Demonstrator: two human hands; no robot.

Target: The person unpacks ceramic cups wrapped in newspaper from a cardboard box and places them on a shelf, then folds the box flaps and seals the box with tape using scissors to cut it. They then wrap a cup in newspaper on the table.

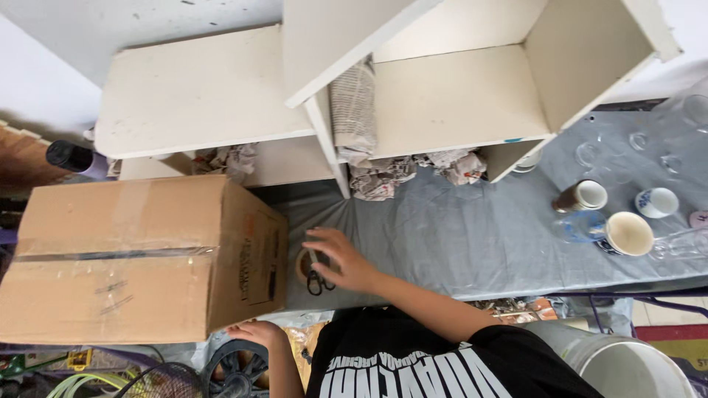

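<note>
Fingers of the right hand (341, 258) spread over tape (304, 264) and scissors (318, 281) on the bench (457, 236); left hand (254, 333) lies flat under the box (140, 258).

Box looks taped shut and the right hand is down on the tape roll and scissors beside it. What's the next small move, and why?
Probably close the right hand on the tape roll and lift it clear. The fingers lie spread over the roll and the scissors without gripping either. The cardboard box already has a tape strip across its top, and the left hand rests at its lower corner.
</note>
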